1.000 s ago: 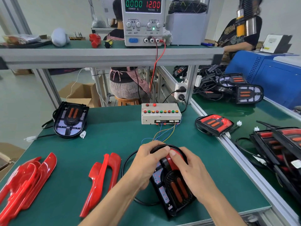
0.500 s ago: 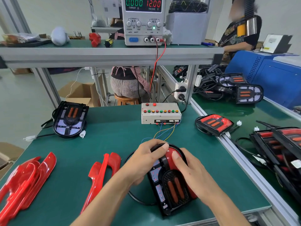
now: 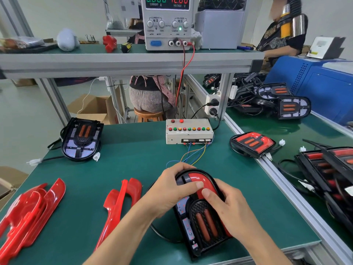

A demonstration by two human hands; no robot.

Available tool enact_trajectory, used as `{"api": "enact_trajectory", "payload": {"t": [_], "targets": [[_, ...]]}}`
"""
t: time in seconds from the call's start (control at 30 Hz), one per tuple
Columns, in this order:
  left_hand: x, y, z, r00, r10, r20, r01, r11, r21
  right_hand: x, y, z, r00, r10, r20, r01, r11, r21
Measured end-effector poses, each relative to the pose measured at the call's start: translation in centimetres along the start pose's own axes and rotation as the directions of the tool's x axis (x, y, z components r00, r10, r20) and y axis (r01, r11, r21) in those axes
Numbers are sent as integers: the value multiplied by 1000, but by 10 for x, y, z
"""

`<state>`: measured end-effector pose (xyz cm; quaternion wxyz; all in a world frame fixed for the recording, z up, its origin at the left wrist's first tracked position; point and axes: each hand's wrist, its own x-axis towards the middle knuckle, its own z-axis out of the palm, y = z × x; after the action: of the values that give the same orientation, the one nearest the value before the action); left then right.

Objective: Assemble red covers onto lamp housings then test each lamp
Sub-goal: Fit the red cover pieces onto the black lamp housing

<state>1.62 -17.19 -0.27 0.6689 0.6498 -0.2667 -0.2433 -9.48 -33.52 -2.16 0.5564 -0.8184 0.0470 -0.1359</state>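
Note:
A black lamp housing (image 3: 200, 224) lies on the green bench near the front edge, with a red cover (image 3: 198, 179) seated over its rounded top. My left hand (image 3: 168, 192) clasps the housing's upper left side, fingers across the cover. My right hand (image 3: 227, 205) rests on the right side, its fingertips pressing the cover. A loose red cover (image 3: 120, 203) lies to the left, and a stack of red covers (image 3: 28, 213) sits at the far left. A bare housing (image 3: 81, 139) lies at the back left. A test box (image 3: 189, 131) with coloured buttons stands behind.
A covered lamp (image 3: 252, 143) lies at the bench's right edge, with more lamps (image 3: 328, 173) on the neighbouring bench. A power supply (image 3: 167, 22) sits on the upper shelf. Loose coloured wires (image 3: 191, 155) trail from the test box. Two people are beyond the bench.
The housing has turned slightly, its lower end swinging left. My fingers have slid further over the red cover's top.

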Motion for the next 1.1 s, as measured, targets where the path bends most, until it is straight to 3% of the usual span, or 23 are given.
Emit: {"api": "enact_trajectory", "payload": {"t": [0.17, 0.3, 0.5, 0.7, 0.8, 0.97, 1.1], "targets": [[4, -1, -2, 1000, -20, -4, 20, 1000, 17, 1, 2, 3, 1000, 30, -7, -30, 1000, -3], [11, 0, -4, 993, -111, -47, 105, 988, -116, 0, 5, -15, 980, 130, 152, -150, 981, 128], [15, -4, -5, 984, -158, -79, 141, 973, -181, -20, 23, -35, 953, 153, 263, -176, 982, 68], [12, -1, -10, 995, -81, 49, 81, 997, 0, -25, 28, -30, 975, 107, 195, -133, 984, 123], [14, -2, -12, 997, -65, 41, 63, 996, 58, -24, 31, -26, 977, 117, 178, -143, 980, 139], [10, -4, -4, 993, -45, -111, 73, 961, 266, -27, 35, -24, 976, 204, 79, -211, 973, 90], [-12, 0, -18, 907, 161, -390, 3, 921, 389, -31, 39, -23, 962, 263, -75, -258, 964, 69]]}}
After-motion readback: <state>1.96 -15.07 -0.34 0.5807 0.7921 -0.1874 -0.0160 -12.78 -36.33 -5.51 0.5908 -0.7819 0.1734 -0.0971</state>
